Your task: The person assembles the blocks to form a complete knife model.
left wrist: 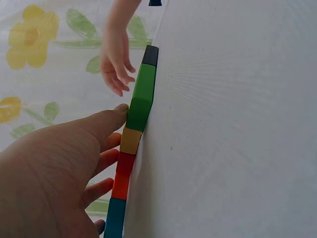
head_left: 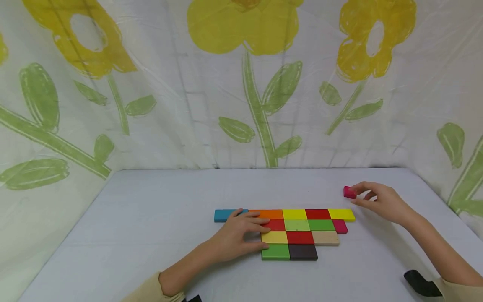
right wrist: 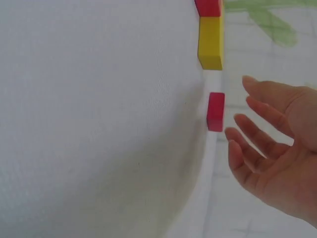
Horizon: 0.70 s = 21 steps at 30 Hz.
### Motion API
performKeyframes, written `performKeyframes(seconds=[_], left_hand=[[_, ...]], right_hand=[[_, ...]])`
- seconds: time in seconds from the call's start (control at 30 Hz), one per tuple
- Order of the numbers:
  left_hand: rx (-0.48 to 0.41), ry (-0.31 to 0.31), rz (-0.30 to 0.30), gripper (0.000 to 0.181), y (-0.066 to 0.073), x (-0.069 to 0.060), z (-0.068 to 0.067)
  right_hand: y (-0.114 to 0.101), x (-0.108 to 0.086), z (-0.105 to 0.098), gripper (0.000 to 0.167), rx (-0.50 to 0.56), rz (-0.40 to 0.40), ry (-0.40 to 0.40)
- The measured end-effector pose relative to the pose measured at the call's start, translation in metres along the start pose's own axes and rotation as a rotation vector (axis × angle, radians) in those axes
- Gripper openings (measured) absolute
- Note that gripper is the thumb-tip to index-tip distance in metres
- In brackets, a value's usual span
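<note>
Flat coloured blocks lie side by side in several rows, among them a blue block (head_left: 222, 215), an orange block (head_left: 269, 214), a light green block (head_left: 297, 225) and a black block (head_left: 303, 252). My left hand (head_left: 235, 237) rests its spread fingertips on the left side of these rows, with the thumb at the green block (left wrist: 142, 96) in front. Beyond the rows at the right lies a small pink block (head_left: 349, 192). Around it, but apart in the right wrist view, are the loosely bent fingers of my right hand (right wrist: 270, 134), which holds nothing.
All the blocks lie on a white table (head_left: 151, 197). At its back hangs a white cloth (head_left: 170, 105) painted with yellow flowers and green leaves. A second pink block (head_left: 340, 227) ends the second row, and a beige block (head_left: 326, 238) ends the third.
</note>
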<state>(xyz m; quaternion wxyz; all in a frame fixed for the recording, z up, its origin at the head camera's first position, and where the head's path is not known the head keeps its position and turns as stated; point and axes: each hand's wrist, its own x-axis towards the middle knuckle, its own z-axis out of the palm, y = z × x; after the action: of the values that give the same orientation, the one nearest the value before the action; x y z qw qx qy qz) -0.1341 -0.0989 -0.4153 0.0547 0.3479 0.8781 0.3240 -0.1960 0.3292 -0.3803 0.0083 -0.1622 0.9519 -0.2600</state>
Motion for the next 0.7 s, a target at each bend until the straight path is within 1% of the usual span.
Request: performKeyframes(seconds=[0.07,0.23,0.3,0.5,0.7], left_hand=[[0.004,0.004,0.002,0.040,0.000,0.000,0.000],[0.009,0.006,0.000,0.039,0.001,0.000,0.000],[0.012,0.005,0.000,0.039,0.001,0.000,0.000],[0.009,0.005,-0.001,0.040,0.001,0.000,0.000],[0.004,0.004,-0.010,0.040,0.000,-0.001,0.000]], right_hand=[[0.005,0.005,-0.001,0.036,-0.008,0.017,-0.001],[0.015,0.015,0.001,0.046,-0.009,0.089,-0.019],[0.019,0.017,0.002,0.047,-0.006,0.110,-0.026],[0.024,0.021,0.004,0.042,-0.011,0.124,-0.026],[0.022,0.021,0.004,0.039,-0.011,0.116,-0.029]])
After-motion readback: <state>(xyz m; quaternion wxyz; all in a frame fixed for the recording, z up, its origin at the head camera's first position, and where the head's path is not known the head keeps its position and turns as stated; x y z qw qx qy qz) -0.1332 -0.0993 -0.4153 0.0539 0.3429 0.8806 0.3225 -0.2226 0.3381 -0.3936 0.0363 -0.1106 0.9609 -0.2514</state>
